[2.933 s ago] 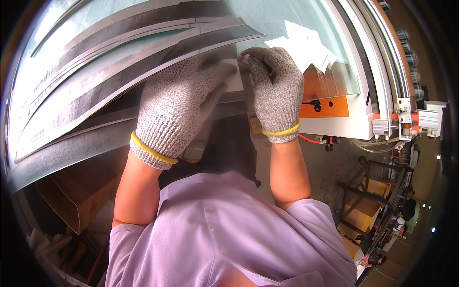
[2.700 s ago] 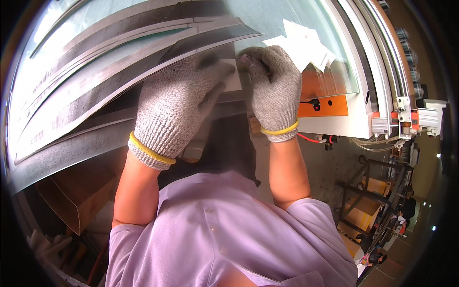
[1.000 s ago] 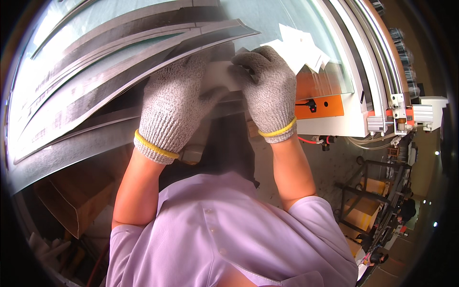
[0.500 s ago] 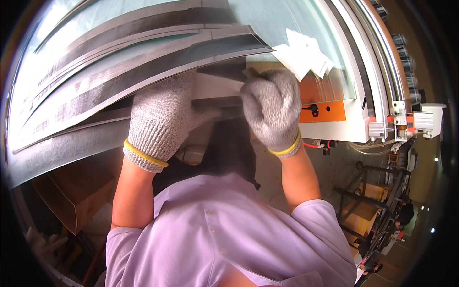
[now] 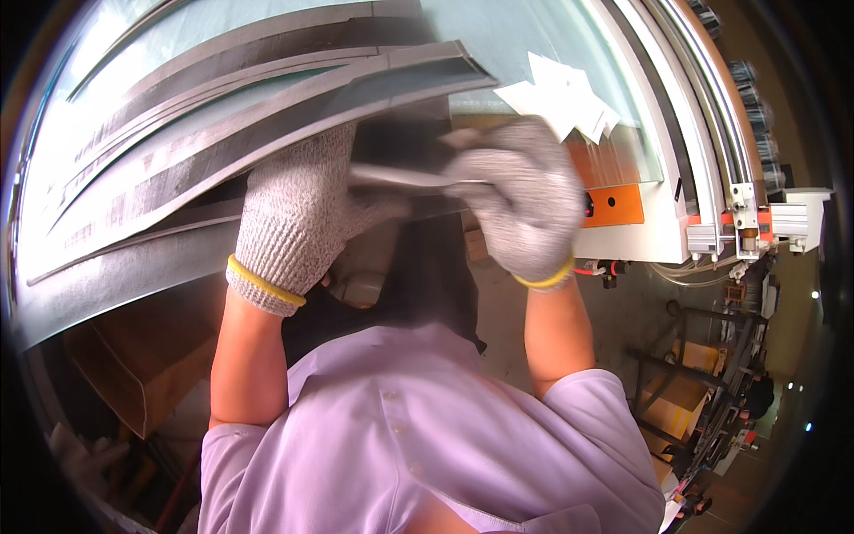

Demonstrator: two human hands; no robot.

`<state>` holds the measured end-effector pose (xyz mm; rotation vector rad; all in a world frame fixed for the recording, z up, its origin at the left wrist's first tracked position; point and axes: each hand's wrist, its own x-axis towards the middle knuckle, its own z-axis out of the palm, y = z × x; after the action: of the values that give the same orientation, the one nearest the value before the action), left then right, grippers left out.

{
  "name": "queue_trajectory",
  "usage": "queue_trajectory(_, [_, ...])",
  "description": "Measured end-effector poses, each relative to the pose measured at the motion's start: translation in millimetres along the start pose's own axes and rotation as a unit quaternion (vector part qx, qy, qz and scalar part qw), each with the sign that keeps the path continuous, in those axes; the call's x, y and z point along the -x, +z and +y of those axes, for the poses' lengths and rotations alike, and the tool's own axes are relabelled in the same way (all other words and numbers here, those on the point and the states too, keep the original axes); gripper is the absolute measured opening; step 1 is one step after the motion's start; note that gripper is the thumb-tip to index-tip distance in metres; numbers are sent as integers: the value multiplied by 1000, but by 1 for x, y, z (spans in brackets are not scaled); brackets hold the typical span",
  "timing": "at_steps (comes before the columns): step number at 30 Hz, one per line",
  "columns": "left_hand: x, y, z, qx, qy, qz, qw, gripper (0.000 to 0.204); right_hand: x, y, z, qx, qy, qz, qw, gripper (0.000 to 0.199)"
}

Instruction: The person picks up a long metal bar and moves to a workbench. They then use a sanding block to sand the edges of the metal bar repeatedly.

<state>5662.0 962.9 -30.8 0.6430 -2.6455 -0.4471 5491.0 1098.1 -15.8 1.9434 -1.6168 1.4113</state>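
A long dark-grey strip with pale edges slants up to the right, its far end raised. My left hand, in a speckled grey knit glove with a yellow cuff, is closed at the strip's near edge. Its fingers are hidden under the strip; the blurred thumb points right. A thin pale strip, like film or tape, stretches from beside this hand to my right hand. The right hand, gloved alike and smeared by motion, pinches its end between thumb and curled fingers.
More long grey strips lie on the glass-topped table. White paper pieces rest at its right side, above an orange panel. A metal rail borders the right. An open cardboard box stands low at left.
My right hand has moved slightly right and turned. The pale strip between the hands now looks narrower, more edge-on. The long strip's raised end has shifted slightly left.
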Motion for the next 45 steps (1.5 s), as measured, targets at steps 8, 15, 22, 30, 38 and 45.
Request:
queue_trajectory(8, [-6, -8, 3, 17, 11, 30, 999, 86, 26, -63, 61, 305, 300, 96, 899, 22])
queue_trajectory(15, [-3, -7, -2, 14, 5, 38, 999, 80, 18, -33, 33, 248, 180, 53, 950, 15])
queue_trajectory(22, [-5, -5, -1, 52, 12, 58, 997, 80, 3, 0, 14, 117, 162, -52, 978, 15])
queue_trajectory(30, [-7, -5, 5, 47, 14, 21, 999, 70, 8, 4, 21, 80, 206, -42, 974, 17])
queue_trajectory(38, [-9, -6, 7, -3, 33, 12, 999, 62, 14, 4, 23, -19, 300, 88, 950, 17])
queue_trajectory(45, [-9, -7, 10, 1, 24, 2, 1000, 61, 18, 5, 35, 29, 224, 64, 972, 8])
